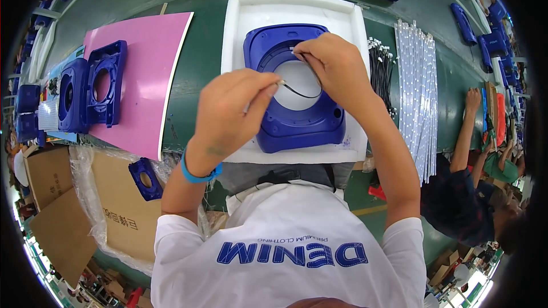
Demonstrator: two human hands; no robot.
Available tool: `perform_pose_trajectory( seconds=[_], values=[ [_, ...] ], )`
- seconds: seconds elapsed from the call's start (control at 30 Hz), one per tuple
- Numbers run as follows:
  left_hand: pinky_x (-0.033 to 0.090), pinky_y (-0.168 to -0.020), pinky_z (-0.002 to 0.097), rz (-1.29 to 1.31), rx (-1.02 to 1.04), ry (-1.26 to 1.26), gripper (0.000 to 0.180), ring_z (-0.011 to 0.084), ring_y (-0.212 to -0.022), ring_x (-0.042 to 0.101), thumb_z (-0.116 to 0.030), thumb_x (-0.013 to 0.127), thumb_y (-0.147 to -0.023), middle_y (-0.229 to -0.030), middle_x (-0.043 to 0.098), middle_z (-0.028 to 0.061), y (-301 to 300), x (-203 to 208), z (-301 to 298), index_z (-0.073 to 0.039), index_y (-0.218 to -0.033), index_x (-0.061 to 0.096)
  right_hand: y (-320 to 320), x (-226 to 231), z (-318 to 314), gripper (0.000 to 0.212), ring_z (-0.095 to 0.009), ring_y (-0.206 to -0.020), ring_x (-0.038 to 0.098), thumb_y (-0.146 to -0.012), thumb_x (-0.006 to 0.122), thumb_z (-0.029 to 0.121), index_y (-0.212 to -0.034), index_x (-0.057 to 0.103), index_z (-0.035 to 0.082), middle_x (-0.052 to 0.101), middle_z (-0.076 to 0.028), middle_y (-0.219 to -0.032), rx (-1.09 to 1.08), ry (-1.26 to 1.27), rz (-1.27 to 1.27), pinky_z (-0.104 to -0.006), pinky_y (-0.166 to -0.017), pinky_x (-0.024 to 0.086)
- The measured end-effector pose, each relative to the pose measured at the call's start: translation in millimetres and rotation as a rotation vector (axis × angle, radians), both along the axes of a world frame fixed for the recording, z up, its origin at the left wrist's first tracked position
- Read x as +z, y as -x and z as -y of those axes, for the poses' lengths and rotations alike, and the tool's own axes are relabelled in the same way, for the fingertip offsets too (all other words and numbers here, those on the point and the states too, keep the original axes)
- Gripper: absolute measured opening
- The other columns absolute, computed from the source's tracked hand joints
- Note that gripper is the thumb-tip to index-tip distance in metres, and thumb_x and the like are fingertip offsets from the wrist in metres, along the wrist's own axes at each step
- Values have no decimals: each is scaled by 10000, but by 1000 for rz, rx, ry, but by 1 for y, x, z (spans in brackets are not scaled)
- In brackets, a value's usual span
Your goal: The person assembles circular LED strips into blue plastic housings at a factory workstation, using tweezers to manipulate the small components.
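Note:
A blue plastic housing (301, 132) with a big round opening lies in a white foam tray (353, 149) in front of me. Over that opening, a short black cable (302, 94) hangs in a curve between my hands. My left hand (231, 108) pinches the cable's small pale connector end between thumb and fingertips. Held at the housing's inner rim, my right hand (335, 68) is closed on the cable's other end, where a small white tip shows. Whether that tip touches the rim cannot be made out.
Right of the tray lie a bundle of black cables (379, 71) and many white dotted strips (415, 91). On the left, blue housings (105, 88) rest on a pink sheet (149, 74). A cardboard box (123, 194) stands lower left. Another person's arm (465, 131) reaches in at right.

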State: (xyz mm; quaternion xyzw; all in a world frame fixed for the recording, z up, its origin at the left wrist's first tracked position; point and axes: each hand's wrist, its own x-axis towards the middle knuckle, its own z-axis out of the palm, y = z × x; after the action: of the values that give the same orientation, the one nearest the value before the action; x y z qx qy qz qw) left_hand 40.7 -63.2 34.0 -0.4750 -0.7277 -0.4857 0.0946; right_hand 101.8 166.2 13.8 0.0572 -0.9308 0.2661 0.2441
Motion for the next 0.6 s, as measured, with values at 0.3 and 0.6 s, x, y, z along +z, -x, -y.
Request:
perform_pose_trajectory(
  seconds=[0.3,0.6],
  values=[
    [512,-700,388,28,-5,98,153,291,-766,671,9,750,-875,-858,737,93,-12,-39,-3,-47,-1016,768,14,-20,0,89,-273,-856,660,-810,801,13,-895,780,33,651,-81,-930,-60,-141,-108,-386,-717,541],
    [527,-688,381,70,39,116,133,274,-764,681,-30,752,-888,-863,734,80,-12,-39,-4,-57,-1017,768,14,-16,6,77,-265,-858,661,-777,782,5,-838,756,43,657,-66,-896,-80,-281,-92,-381,-707,552]
  ],
)
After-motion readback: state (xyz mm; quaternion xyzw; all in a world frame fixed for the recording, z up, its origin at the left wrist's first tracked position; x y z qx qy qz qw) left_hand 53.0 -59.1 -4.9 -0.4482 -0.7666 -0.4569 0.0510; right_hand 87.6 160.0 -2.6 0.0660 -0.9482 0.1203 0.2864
